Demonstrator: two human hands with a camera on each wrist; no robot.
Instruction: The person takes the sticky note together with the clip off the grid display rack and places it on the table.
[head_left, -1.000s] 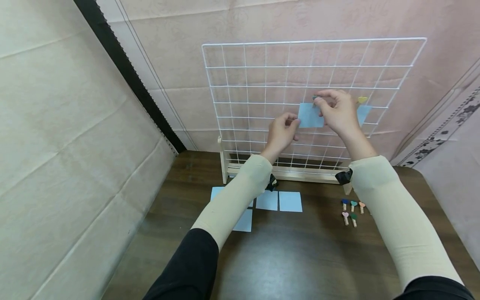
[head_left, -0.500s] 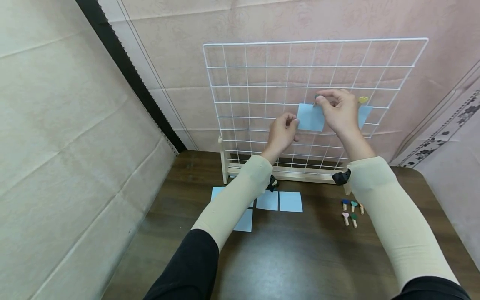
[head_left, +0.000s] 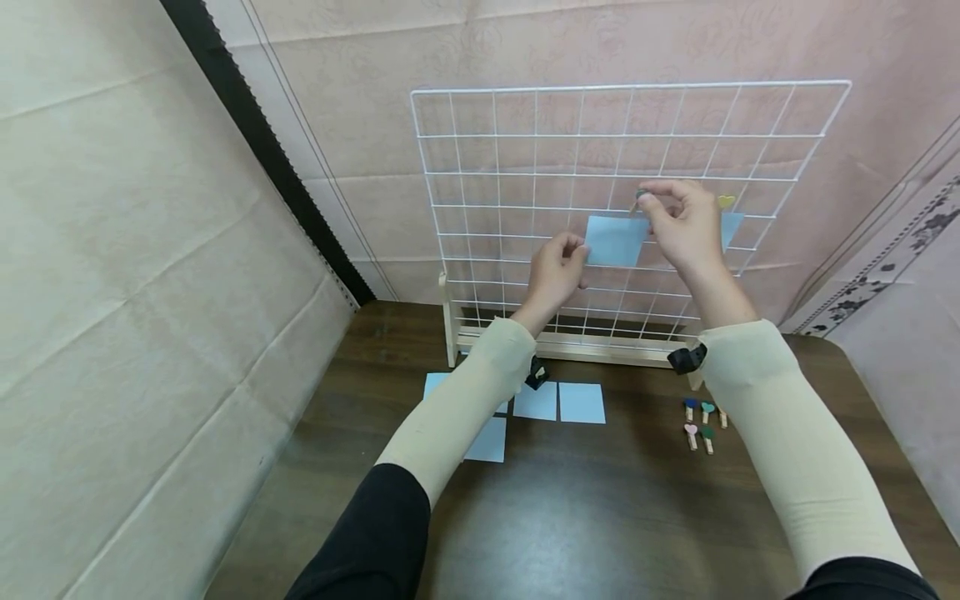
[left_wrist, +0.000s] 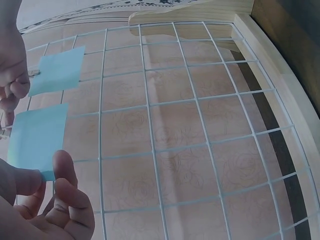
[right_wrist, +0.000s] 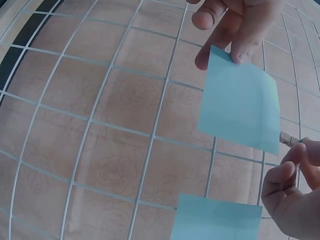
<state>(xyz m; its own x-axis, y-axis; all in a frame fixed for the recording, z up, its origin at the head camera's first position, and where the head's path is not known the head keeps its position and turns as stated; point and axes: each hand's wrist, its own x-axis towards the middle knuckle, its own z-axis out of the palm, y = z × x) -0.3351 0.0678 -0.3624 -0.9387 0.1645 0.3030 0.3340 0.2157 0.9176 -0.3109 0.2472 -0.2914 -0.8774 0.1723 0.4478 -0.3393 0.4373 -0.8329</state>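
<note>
My left hand [head_left: 557, 271] pinches a square light-blue sheet of paper [head_left: 615, 242] by its left edge, in front of a white wire grid [head_left: 517, 190]. Between the thumb and fingers of my right hand [head_left: 686, 225] is a small wooden clothespin [right_wrist: 288, 139], its dark teal top mostly covered. The clothespin's tip is by the sheet's upper right corner; whether it touches the paper I cannot tell. Further right, a second blue sheet [head_left: 731, 227] hangs on the grid under a clothespin with a yellow heart [head_left: 726, 202], partly behind my right hand.
The grid stands upright in a pale wooden base [head_left: 607, 349] at the table's back. Several blue sheets [head_left: 581, 403] lie on the brown table [head_left: 585, 508], some under my left arm. Several heart-topped clothespins [head_left: 707, 409] lie beside my right forearm. Pale cloth hangs behind and left.
The held sheet has shifted left and down with my left hand. My right hand has moved slightly right with the clothespin, so more of the sheet shows.
</note>
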